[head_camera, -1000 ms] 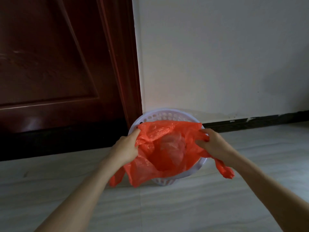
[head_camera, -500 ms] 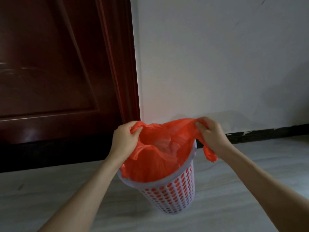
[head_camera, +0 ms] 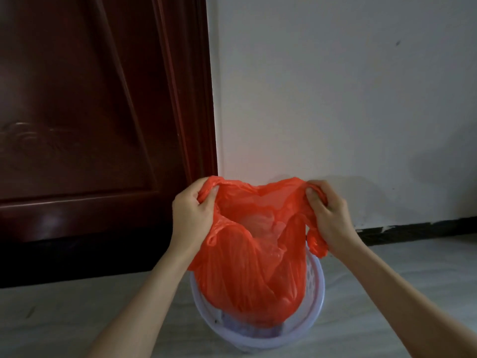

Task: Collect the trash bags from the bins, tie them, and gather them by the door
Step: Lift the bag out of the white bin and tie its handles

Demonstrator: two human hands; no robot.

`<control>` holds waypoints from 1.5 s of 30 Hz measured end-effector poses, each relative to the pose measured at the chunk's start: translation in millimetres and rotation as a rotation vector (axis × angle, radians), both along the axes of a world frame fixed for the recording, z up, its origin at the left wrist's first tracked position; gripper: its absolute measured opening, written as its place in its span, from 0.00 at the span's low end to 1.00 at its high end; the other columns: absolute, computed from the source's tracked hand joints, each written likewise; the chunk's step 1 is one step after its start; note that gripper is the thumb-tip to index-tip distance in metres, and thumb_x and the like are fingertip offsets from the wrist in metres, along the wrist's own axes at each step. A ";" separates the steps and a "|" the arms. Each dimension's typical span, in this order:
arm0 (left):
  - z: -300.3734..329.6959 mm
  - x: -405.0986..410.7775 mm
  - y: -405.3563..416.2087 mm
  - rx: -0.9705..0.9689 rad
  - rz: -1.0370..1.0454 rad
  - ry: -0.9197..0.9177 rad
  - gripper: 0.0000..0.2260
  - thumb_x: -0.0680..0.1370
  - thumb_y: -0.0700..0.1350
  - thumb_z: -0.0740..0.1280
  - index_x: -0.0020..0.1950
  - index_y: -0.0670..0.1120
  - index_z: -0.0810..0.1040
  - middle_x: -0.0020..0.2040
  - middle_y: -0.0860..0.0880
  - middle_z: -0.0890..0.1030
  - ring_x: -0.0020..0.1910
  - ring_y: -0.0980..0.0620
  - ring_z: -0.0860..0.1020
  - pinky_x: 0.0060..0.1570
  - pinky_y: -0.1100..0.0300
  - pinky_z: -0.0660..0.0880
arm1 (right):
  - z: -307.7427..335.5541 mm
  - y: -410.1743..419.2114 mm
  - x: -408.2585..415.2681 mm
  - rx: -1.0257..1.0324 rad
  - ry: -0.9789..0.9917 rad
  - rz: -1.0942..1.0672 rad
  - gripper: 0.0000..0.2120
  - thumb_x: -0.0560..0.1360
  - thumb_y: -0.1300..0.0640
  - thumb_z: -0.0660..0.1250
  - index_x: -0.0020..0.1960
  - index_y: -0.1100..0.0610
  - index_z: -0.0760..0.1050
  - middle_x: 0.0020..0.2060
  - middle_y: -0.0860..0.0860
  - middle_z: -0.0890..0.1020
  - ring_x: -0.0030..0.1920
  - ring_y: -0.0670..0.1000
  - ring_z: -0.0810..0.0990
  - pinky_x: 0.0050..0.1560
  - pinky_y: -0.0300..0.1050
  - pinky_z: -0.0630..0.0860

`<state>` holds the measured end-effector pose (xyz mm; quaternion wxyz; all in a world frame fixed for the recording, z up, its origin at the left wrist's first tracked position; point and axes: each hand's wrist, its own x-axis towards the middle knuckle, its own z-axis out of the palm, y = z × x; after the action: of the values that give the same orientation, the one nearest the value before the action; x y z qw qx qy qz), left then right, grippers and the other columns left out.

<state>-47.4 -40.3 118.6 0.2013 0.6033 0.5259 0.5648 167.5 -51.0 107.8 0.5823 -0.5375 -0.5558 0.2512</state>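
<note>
Nothing readable here, honestly. No print, logo or numbers on the orange trash bag [head_camera: 247,267], none on the white plastic bin [head_camera: 316,285], and the dark wooden door [head_camera: 90,125] only has carved relief, no lettering. The wall [head_camera: 335,86] is plain, just a few small marks.

Red bag [head_camera: 247,275] hides bin [head_camera: 316,285] interior.

- Trash bag [head_camera: 247,275]: bright orange-red, translucent.
- Bin [head_camera: 316,285]: pale lavender-white, perforated wall.
- Door [head_camera: 90,125]: dark reddish-brown.
- Wall [head_camera: 335,86]: off-white; baseboard [head_camera: 418,228] black.
- Floor [head_camera: 51,319]: pale grey, streaked.
</note>
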 end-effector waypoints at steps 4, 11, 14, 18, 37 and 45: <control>29.6 0.1 7.0 0.119 0.084 -0.035 0.09 0.77 0.40 0.64 0.54 0.41 0.81 0.45 0.53 0.81 0.44 0.68 0.77 0.49 0.79 0.71 | 38.1 12.1 -18.4 0.094 0.002 0.028 0.08 0.78 0.64 0.59 0.45 0.54 0.72 0.35 0.43 0.76 0.33 0.32 0.74 0.37 0.25 0.69; 103.2 -28.7 7.4 0.351 0.223 -0.058 0.09 0.78 0.40 0.63 0.55 0.41 0.80 0.46 0.54 0.80 0.47 0.67 0.75 0.49 0.80 0.69 | 114.5 24.8 -70.9 0.276 0.030 0.161 0.12 0.78 0.65 0.58 0.43 0.50 0.72 0.36 0.43 0.76 0.35 0.33 0.74 0.41 0.26 0.69; 133.4 -55.9 -3.6 0.429 0.273 -0.081 0.08 0.78 0.40 0.63 0.55 0.43 0.79 0.43 0.60 0.78 0.42 0.73 0.75 0.47 0.82 0.68 | 146.4 24.1 -104.7 0.351 0.067 0.246 0.14 0.78 0.65 0.58 0.42 0.47 0.71 0.36 0.43 0.76 0.35 0.34 0.73 0.41 0.28 0.69; 154.0 -106.8 -25.9 0.483 0.370 0.017 0.09 0.77 0.38 0.64 0.55 0.40 0.80 0.46 0.55 0.78 0.48 0.67 0.73 0.48 0.83 0.66 | 176.4 18.9 -162.3 0.390 0.125 0.352 0.15 0.78 0.64 0.58 0.41 0.46 0.71 0.36 0.41 0.76 0.35 0.32 0.74 0.42 0.26 0.69; -69.8 -254.4 -119.9 -0.472 0.428 0.275 0.09 0.75 0.41 0.66 0.54 0.45 0.81 0.49 0.43 0.84 0.52 0.43 0.80 0.46 0.59 0.69 | -62.0 -19.1 -273.8 -0.376 -0.224 0.276 0.10 0.75 0.63 0.62 0.54 0.62 0.77 0.39 0.52 0.78 0.42 0.52 0.76 0.47 0.48 0.75; -79.5 -270.4 -99.6 -0.788 -0.140 0.109 0.36 0.62 0.43 0.66 0.70 0.46 0.62 0.61 0.48 0.74 0.60 0.52 0.73 0.58 0.65 0.68 | -20.3 -3.2 -280.1 -0.782 -0.395 0.600 0.16 0.71 0.68 0.63 0.58 0.60 0.77 0.43 0.56 0.80 0.43 0.53 0.78 0.43 0.44 0.75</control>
<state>-317.8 -139.9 39.2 0.4270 0.5433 0.6698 0.2718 -112.6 -54.2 87.5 0.1250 -0.5689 -0.6492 0.4892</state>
